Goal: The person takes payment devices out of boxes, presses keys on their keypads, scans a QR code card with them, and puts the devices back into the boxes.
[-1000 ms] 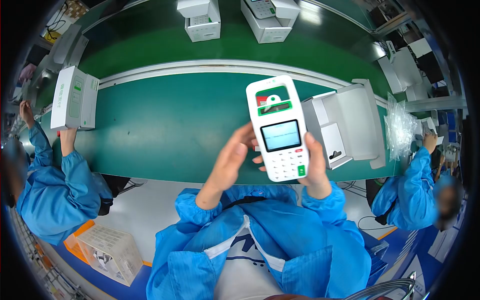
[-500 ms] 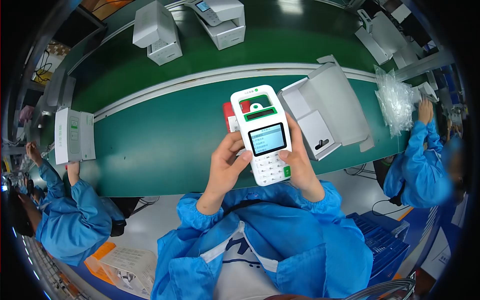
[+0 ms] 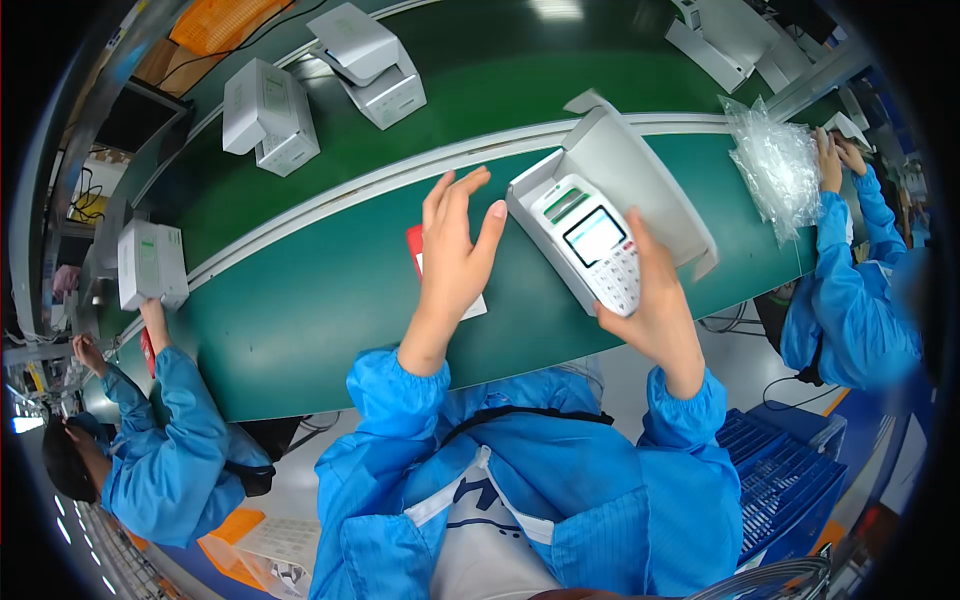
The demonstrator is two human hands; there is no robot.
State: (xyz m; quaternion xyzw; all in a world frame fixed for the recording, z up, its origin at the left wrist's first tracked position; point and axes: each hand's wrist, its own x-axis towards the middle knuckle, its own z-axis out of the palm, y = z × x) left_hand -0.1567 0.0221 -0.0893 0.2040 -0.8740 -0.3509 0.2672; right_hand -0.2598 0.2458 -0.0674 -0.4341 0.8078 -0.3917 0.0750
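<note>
My right hand (image 3: 655, 300) grips the lower end of a white payment terminal (image 3: 626, 268) from its right side. The terminal's screen is lit, and a number keypad shows below it. It lies tilted at the opened white box (image 3: 550, 225); whether it touches the box's inside I cannot tell. My left hand (image 3: 457, 245) is raised over the green table to the left of the box, fingers apart, holding nothing. Behind that hand lies a red item (image 3: 415, 245) with a white part, mostly hidden by the hand.
Two white boxes (image 3: 270, 115) (image 3: 375, 75) stand on the belt beyond the metal rail (image 3: 330, 195). Clear plastic bags (image 3: 775, 165) lie to the right. Co-workers in blue sit on both sides, the left one's hand at a white box (image 3: 152, 265).
The terminal has moved right and over to the open box, now in my right hand only. My left hand has let go and opened. The view has shifted somewhat.
</note>
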